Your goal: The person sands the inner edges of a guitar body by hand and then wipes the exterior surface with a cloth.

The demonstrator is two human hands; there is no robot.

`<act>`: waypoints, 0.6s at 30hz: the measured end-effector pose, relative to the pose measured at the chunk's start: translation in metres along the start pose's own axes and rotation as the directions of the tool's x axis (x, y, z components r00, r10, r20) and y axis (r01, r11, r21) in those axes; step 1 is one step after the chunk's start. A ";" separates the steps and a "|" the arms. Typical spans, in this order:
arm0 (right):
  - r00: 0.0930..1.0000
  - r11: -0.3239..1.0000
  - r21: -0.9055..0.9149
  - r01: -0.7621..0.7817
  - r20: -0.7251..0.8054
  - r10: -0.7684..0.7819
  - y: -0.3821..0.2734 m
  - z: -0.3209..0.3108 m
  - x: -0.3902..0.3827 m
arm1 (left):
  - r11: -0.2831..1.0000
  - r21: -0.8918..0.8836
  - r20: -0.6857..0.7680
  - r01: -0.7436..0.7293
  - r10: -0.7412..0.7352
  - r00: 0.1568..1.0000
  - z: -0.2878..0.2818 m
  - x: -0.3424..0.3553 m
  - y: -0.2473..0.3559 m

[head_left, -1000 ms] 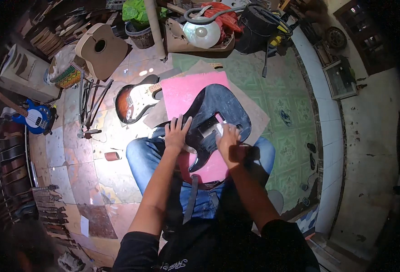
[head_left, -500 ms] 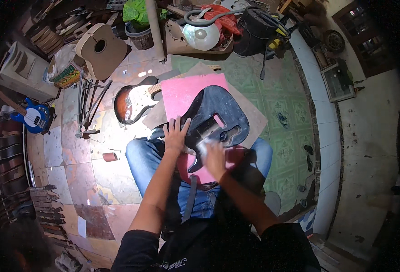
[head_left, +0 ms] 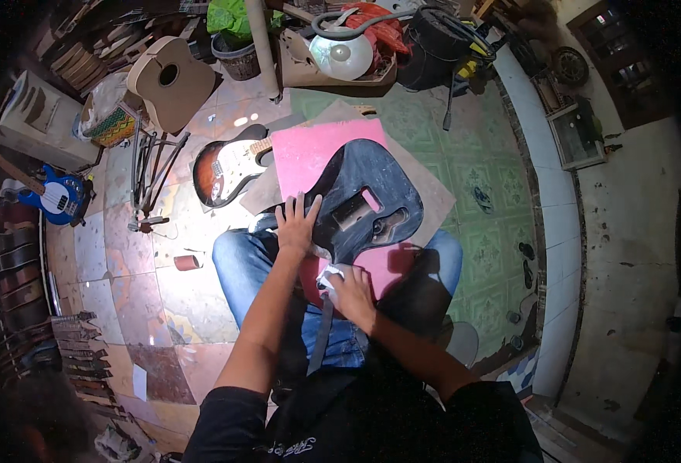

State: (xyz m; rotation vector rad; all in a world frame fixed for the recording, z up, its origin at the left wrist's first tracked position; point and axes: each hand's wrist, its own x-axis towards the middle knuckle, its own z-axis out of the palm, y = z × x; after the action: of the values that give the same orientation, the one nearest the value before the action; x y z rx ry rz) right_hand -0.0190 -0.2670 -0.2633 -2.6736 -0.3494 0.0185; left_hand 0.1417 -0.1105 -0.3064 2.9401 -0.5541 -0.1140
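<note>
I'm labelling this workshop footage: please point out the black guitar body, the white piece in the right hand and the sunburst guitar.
Black guitar body [head_left: 377, 171]: head view, flat face above the cutouts.
White piece [head_left: 330, 273]: head view, its exposed part.
Sunburst guitar [head_left: 236, 165]: head view, white pickguard.

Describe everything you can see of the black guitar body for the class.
The black guitar body is curved, with two horns and several cavities, pink showing through one. It shows no neck or strings. Its surface looks painted, partly glossy, partly dull with pale smears; the material beneath cannot be told. It lies roughly flat on a pink board before the person. The left hand rests spread on it; the right hand holds a white wad at its nearer horn.
</note>
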 end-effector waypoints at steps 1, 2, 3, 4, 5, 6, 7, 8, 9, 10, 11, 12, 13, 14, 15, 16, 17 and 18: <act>0.999 0.999 0.050 0.006 0.041 -0.008 0.005 -0.006 0.001 | 1.000 0.005 0.011 0.000 0.000 1.000 -0.004 0.001 0.001; 0.995 0.996 -0.045 -0.077 0.056 0.080 0.018 -0.005 0.007 | 1.000 0.010 0.018 -0.002 0.002 1.000 -0.008 0.003 0.003; 0.983 0.977 -0.139 -0.163 0.065 0.173 0.032 -0.005 0.016 | 1.000 -0.025 0.036 -0.003 0.004 0.999 -0.017 0.005 0.007; 0.982 0.980 -0.069 -0.187 -0.047 0.184 0.038 -0.016 0.029 | 0.999 -0.039 0.047 0.008 -0.006 0.999 -0.016 0.002 0.004; 0.967 0.977 -0.047 -0.206 -0.162 0.196 0.054 -0.014 0.038 | 0.998 -0.060 0.058 0.004 -0.001 0.998 -0.015 0.003 0.007; 0.958 0.973 -0.036 -0.227 -0.189 0.216 0.057 -0.012 0.045 | 1.000 -0.011 0.032 0.004 -0.004 0.999 -0.003 0.005 0.002; 0.947 0.968 -0.024 -0.249 -0.215 0.238 0.057 -0.014 0.050 | 0.999 0.037 0.007 0.004 -0.004 1.000 0.003 0.007 -0.001; 0.954 0.961 -0.073 -0.266 -0.166 0.251 0.045 -0.010 0.044 | 0.999 0.038 0.006 0.008 -0.009 1.000 0.008 0.005 -0.003; 0.957 0.952 -0.123 -0.279 -0.118 0.265 0.025 -0.006 0.032 | 0.999 0.048 0.023 0.012 -0.013 1.000 0.010 0.004 -0.004; 0.976 0.959 -0.184 -0.218 -0.036 0.215 0.014 0.005 0.016 | 0.998 0.056 0.038 0.010 -0.012 0.999 0.010 0.004 -0.002; 0.997 0.993 -0.099 -0.069 -0.034 0.066 0.002 0.007 0.000 | 0.998 0.056 0.039 0.012 -0.014 0.999 0.007 0.005 -0.002; 1.000 0.999 -0.033 -0.028 0.004 0.028 -0.001 0.003 -0.006 | 0.999 0.041 0.076 0.012 -0.015 0.997 0.000 0.005 0.000; 0.999 0.999 0.036 0.008 0.040 -0.009 0.000 0.001 -0.011 | 1.000 0.025 0.116 0.011 -0.014 0.993 -0.007 0.004 0.003; 0.997 0.996 -0.080 -0.044 0.058 0.049 0.014 0.004 -0.008 | 1.000 0.025 0.121 0.010 -0.013 0.993 -0.015 0.004 0.007; 0.992 0.976 -0.195 -0.094 0.067 0.109 0.034 0.006 0.001 | 1.000 0.001 0.147 0.016 -0.016 0.989 -0.026 0.006 0.011; 0.986 0.979 -0.119 -0.166 -0.041 0.163 0.047 0.001 0.012 | 0.999 -0.021 0.176 0.029 -0.024 0.984 -0.030 0.005 0.011; 0.959 0.984 -0.060 -0.168 -0.243 0.148 0.069 0.003 0.019 | 0.999 -0.028 0.183 0.019 -0.013 0.983 -0.029 0.004 0.015; 0.957 0.977 -0.024 -0.213 -0.208 0.203 0.066 -0.008 0.029 | 1.000 0.003 0.168 0.017 -0.017 0.986 -0.026 0.003 0.012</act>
State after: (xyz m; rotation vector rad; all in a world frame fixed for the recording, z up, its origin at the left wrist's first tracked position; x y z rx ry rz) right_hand 0.0259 -0.3210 -0.2832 -2.7144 -0.0018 -0.2022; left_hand 0.1430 -0.1188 -0.2787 2.9543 -0.5517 -0.3671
